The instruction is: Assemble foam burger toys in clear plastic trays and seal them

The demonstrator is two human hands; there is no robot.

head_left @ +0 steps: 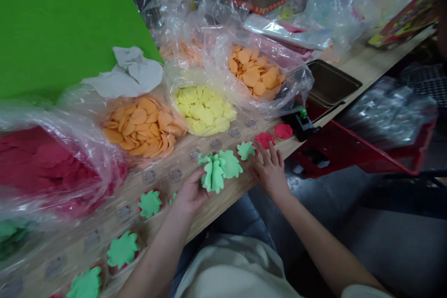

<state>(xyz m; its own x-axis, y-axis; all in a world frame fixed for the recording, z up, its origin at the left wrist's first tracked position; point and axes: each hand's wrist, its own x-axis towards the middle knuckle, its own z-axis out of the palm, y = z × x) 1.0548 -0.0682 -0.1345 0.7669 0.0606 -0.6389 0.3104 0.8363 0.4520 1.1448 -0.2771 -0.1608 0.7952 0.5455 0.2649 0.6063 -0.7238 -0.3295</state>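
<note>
Left hand [191,193] holding a stack of green flower-shaped pieces [213,173] over a wood-coloured table [240,185]

A person in a pale top is sitting at the table, seen from above. The left hand is gripping the green stack, its fingers closing around the near edge, with several scalloped layers fanning out towards the right hand [271,172]. The right hand is hovering low by the table's front edge, its fingers loosely spreading and apparently holding nothing; its fingertips are reaching close to a red piece [264,139], though whether they are touching it is hard to tell. A second red piece [283,131] is lying just beyond. Immediately left of these, a single green piece [246,150] is resting on a red one, whose rim is peeking out. More green-on-red pairs [150,203] are lining the table towards the lower left.

Behind the row, clear plastic bags are spilling open: dark red pieces [45,163] at far left, then orange pieces [143,125], then yellow pieces [204,109], with another orange heap [256,72] sitting farther back. A crumpled white sheet [132,72] is lying against a bright green panel [59,23]. A brown tray [331,81] is resting at the right.
</note>
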